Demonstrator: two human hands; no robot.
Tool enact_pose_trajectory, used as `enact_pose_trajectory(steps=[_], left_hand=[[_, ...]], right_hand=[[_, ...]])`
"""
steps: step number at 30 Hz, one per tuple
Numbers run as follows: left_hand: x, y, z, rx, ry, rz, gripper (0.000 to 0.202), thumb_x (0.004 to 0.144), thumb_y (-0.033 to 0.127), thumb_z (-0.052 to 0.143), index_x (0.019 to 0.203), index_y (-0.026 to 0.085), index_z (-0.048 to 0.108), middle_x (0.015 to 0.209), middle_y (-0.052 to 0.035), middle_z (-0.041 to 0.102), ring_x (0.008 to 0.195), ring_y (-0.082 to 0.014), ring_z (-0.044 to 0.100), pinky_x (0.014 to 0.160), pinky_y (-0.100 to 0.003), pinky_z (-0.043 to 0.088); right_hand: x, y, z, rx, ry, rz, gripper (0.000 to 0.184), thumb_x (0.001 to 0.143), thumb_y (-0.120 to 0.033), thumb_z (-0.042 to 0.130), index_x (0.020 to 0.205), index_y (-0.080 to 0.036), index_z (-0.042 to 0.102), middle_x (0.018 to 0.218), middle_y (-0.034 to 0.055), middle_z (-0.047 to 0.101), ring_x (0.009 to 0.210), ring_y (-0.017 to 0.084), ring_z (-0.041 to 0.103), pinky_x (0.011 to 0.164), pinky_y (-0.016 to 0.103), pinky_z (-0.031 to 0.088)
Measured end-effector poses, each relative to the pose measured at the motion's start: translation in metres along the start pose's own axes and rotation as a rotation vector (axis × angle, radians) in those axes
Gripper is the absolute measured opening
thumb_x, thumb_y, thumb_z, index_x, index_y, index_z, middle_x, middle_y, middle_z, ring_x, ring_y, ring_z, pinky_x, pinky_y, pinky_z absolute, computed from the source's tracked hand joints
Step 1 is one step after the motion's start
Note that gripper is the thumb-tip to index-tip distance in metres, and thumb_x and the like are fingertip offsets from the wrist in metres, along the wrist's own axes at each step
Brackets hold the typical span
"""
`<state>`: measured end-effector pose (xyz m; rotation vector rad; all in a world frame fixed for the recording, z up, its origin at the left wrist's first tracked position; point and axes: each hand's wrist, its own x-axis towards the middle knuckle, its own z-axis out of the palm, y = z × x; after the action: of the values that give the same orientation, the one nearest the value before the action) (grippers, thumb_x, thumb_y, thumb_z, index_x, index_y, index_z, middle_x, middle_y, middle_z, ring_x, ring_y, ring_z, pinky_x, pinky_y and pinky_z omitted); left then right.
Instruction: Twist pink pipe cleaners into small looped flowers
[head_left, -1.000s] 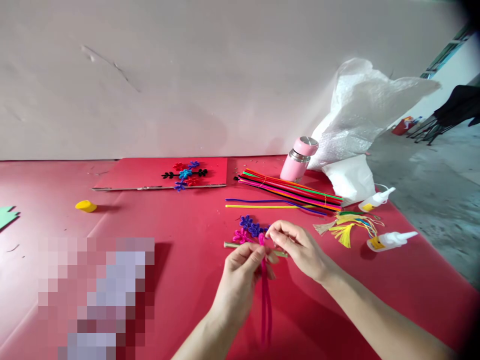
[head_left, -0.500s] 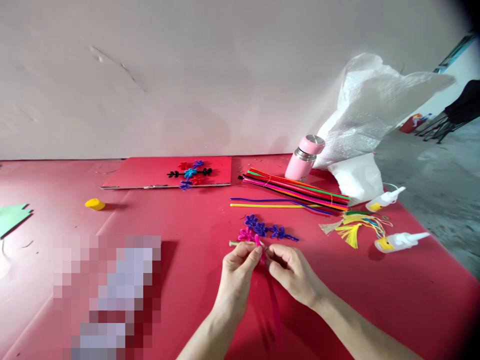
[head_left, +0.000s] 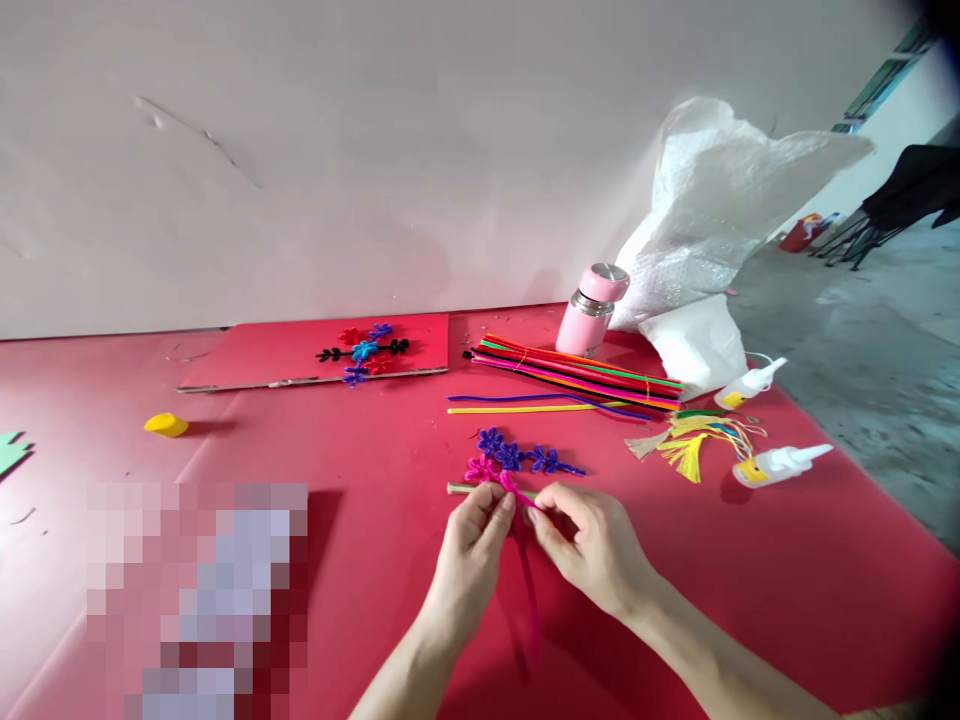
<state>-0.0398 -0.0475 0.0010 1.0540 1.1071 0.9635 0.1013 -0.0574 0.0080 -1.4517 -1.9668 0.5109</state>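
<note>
Between my hands is a magenta pipe cleaner (head_left: pixel 531 590), partly bent into loops, with a long tail hanging toward me. My left hand (head_left: pixel 478 530) pinches its looped part. The fingertips of my right hand (head_left: pixel 583 535) are closed on a stretch of it to the right. Just beyond my fingers lie a magenta pipe-cleaner flower (head_left: pixel 480 468) and several purple flowers (head_left: pixel 510 457), one with a twisted purple stem. A thin pale stick (head_left: pixel 457 489) lies behind my fingers, partly hidden by them.
Farther back lie a bundle of coloured pipe cleaners (head_left: pixel 577 372), a pink bottle (head_left: pixel 587 315) and a red board (head_left: pixel 277 350) with flowers. Glue bottles (head_left: pixel 780 465) and tassels (head_left: pixel 686 445) are on the right. A yellow cap (head_left: pixel 166 425) and a blurred-out object (head_left: pixel 240 590) are left.
My right hand has drawn slightly away from the left, so a stretch of magenta pipe cleaner now shows between them. The whole view has shifted a little.
</note>
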Motion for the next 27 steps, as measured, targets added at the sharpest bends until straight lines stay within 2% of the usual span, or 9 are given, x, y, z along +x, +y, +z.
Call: enact_pose_trajectory(steps=[4,8,13,17,20,24,27], left_hand=[[0.0015,-0.0005,0.0002,-0.270,-0.127,-0.135,0.013,0.080,0.026,0.053,0.075,0.014,0.054,0.069,0.0002,0.050,0.064,-0.0103,0.046,0.064,-0.024,0.038],[0.0012,0.0017,0.0001,-0.419,-0.216,-0.182,0.009,0.081,0.022,0.051,0.078,0.015,0.055,0.067,-0.0007,0.054,0.058,-0.0102,0.050,0.057,-0.024,0.039],[0.0015,0.0005,-0.0001,-0.472,-0.154,-0.192,0.002,0.078,0.017,0.056,0.079,0.015,0.056,0.063,0.0026,0.053,0.047,-0.0050,0.044,0.049,-0.020,0.034],[0.0026,-0.0011,0.0019,-0.444,-0.103,-0.176,0.011,0.079,0.023,0.057,0.072,0.014,0.056,0.054,0.0048,0.050,0.041,-0.0018,0.036,0.046,-0.018,0.030],[0.0026,-0.0023,0.0029,-0.388,-0.085,-0.132,0.016,0.079,0.024,0.056,0.067,0.013,0.055,0.051,0.0047,0.049,0.040,-0.0018,0.035,0.044,-0.017,0.028],[0.0006,-0.0031,0.0027,-0.346,-0.100,-0.122,0.016,0.079,0.025,0.056,0.068,0.014,0.056,0.053,0.0039,0.049,0.042,-0.0036,0.040,0.042,-0.017,0.030],[-0.0006,-0.0032,0.0030,-0.348,-0.113,-0.151,0.017,0.078,0.025,0.057,0.066,0.014,0.055,0.055,0.0031,0.051,0.042,-0.0037,0.040,0.041,-0.017,0.030]], right_hand=[[-0.0029,0.0049,0.0021,-0.029,0.049,-0.055,0.007,0.079,-0.017,0.049,0.074,-0.017,0.054,0.062,0.0019,0.061,0.058,0.015,0.056,0.057,0.024,0.038],[-0.0051,0.0048,0.0020,-0.009,0.042,-0.090,0.008,0.081,-0.017,0.049,0.076,-0.017,0.055,0.061,0.0016,0.062,0.058,0.014,0.056,0.059,0.024,0.039],[-0.0071,0.0057,0.0031,-0.065,0.027,-0.147,0.012,0.083,-0.018,0.047,0.073,-0.017,0.055,0.060,0.0024,0.060,0.059,0.015,0.055,0.059,0.026,0.038],[-0.0088,0.0069,0.0037,-0.064,-0.008,-0.134,0.014,0.081,-0.017,0.047,0.068,-0.018,0.053,0.060,0.0030,0.059,0.059,0.016,0.055,0.058,0.027,0.039],[-0.0101,0.0063,0.0026,0.077,-0.028,-0.064,0.008,0.080,-0.014,0.047,0.081,-0.018,0.054,0.069,0.0036,0.062,0.065,0.016,0.058,0.062,0.026,0.043],[-0.0099,0.0032,0.0021,0.282,-0.010,0.088,0.031,0.078,-0.014,0.049,0.108,-0.018,0.046,0.077,0.0020,0.059,0.061,0.012,0.056,0.060,0.023,0.045],[-0.0082,0.0010,0.0020,0.396,-0.019,0.136,0.037,0.079,-0.014,0.047,0.115,-0.019,0.040,0.072,-0.0014,0.053,0.053,0.010,0.049,0.053,0.021,0.044]])
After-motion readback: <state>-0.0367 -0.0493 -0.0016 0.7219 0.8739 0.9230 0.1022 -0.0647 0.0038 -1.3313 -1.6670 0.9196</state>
